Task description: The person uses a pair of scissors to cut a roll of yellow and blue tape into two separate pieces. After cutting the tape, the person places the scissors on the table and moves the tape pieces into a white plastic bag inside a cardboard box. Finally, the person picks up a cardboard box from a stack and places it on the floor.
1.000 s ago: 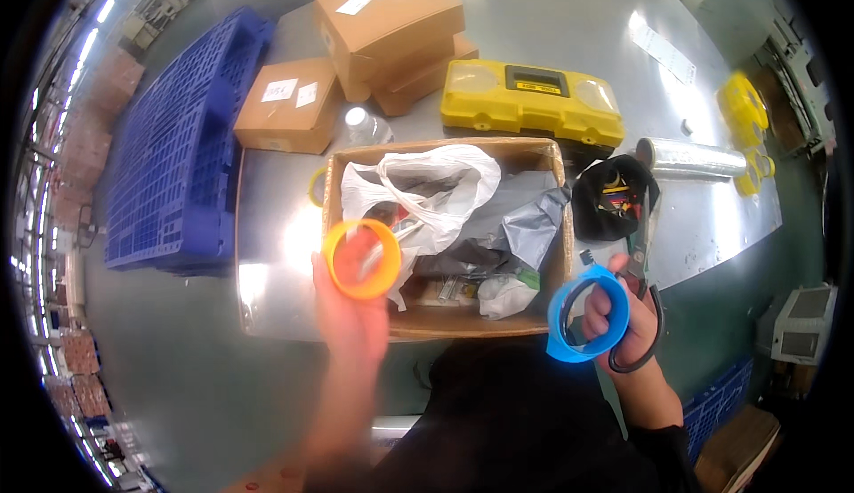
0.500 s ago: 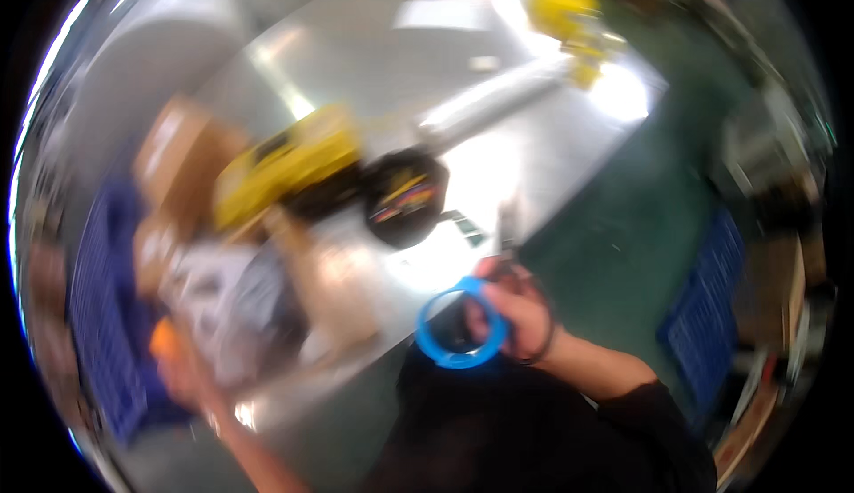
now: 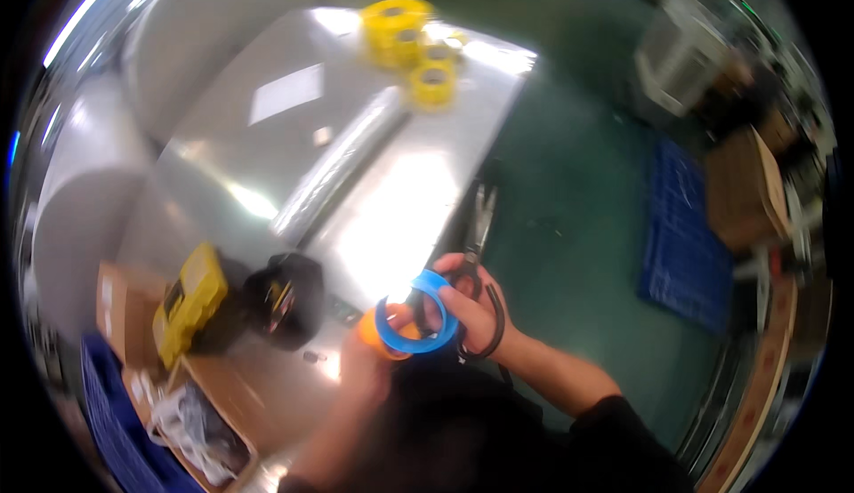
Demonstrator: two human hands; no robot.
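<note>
You're holding the blue ring in your right hand, just below the middle of the frame, and that same hand is also gripping black-handled scissors, blades pointing up the frame. Your left hand, a bit blurry, is grasping the orange ring, which is sitting partly behind the blue one; can't tell if they're touching. So far you're having both rings picked up, neither is lying on the worktop, and the scissors aren't cutting anything. The rings are looking smooth and plasticky. Lower left, a brown cardboard carton is holding crinkly bags; upper middle, a shiny silvery roll is lying on bright metal.
</note>
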